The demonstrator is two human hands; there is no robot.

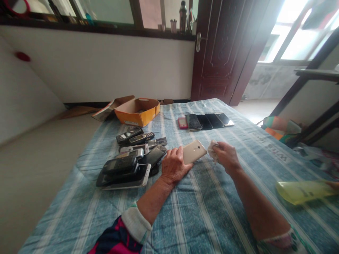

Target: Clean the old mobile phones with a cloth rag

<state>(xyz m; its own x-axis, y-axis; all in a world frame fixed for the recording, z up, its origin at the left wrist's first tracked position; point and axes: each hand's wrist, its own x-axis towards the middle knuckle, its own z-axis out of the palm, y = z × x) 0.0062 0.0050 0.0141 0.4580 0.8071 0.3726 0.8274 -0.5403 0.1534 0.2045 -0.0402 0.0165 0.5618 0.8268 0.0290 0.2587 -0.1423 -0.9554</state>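
Looking down at a striped blue cover, and right in the middle of it, a gold phone, back side up, camera end aimed at the right. Holding it with the left hand: grip closed around the lower end, fingers across the back, thumb along the near edge. Resting on the cover or lifted slightly above it, cannot tell from this angle.

Over to the right hand, pinching a crumpled white tissue between thumb and fingers, just beside the phone's camera end. Touching or a hair apart, too close to call.

Just left of the left hand, quite a heap of old phones! Keypad models and touch screens together, stacked at odd angles, with a white phone poking out at the bottom. Behind the heap, an orange box, flap open, near the far edge of the cover.

Farther up, beyond the tissue, a tidy row of dark phones, side by side, with a small pink case at the left end. Out at the right edge, well apart from both hands, a see-through yellow object lying on the cover, too blurred to name. And in the background, a dark red door.
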